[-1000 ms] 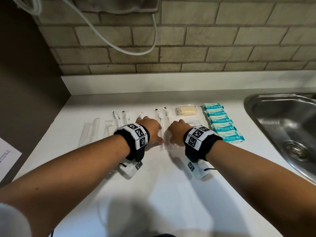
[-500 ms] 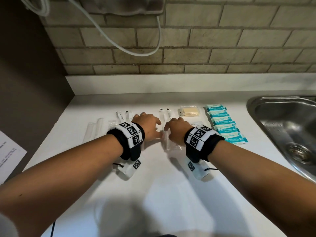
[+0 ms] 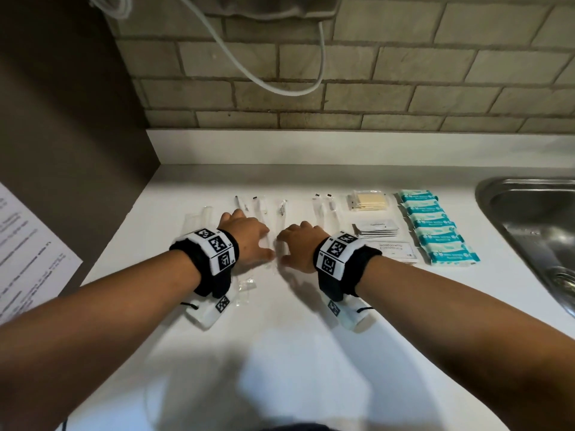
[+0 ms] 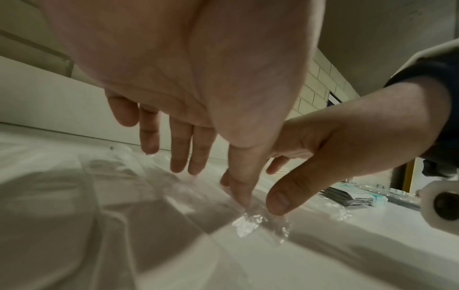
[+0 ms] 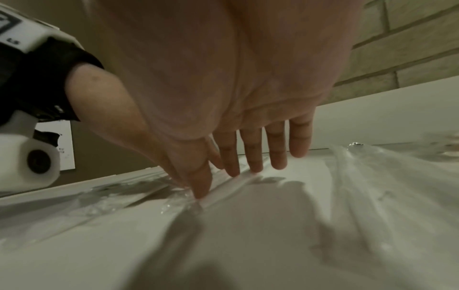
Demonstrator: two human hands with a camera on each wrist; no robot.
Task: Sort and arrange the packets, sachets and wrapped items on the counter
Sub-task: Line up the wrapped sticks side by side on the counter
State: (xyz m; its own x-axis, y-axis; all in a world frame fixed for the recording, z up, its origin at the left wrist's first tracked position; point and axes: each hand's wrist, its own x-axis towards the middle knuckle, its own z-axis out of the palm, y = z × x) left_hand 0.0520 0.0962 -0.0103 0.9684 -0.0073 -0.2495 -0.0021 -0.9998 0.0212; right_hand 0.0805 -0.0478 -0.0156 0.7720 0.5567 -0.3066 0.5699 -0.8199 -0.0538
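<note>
Long items in clear wrappers (image 3: pixel 325 209) lie side by side in a row on the white counter (image 3: pixel 280 337). My left hand (image 3: pixel 249 234) rests palm down with straight fingers on the wrappers left of centre (image 3: pixel 258 209). My right hand (image 3: pixel 300 244) lies flat beside it. Between the two hands lies a single clear wrapper (image 3: pixel 281 219). In the left wrist view both thumbs press on its crinkled near end (image 4: pixel 258 223). In the right wrist view the fingers (image 5: pixel 253 162) touch the plastic. To the right lie a packet of pale sticks (image 3: pixel 370 201), grey sachets (image 3: pixel 375 228), a white sachet (image 3: pixel 393 248) and a column of teal packets (image 3: pixel 435 231).
A steel sink (image 3: pixel 529 219) is set into the counter at the right. A dark panel with a printed sheet (image 3: pixel 28 250) closes off the left side. A small loose clear wrapper (image 3: pixel 247 284) lies by my left wrist. A white cable (image 3: pixel 264 76) hangs on the brick wall.
Both hands have slid left along the row. The right hand has come off the pair of black-tagged wrappers and now flanks the single wrapper with the left.
</note>
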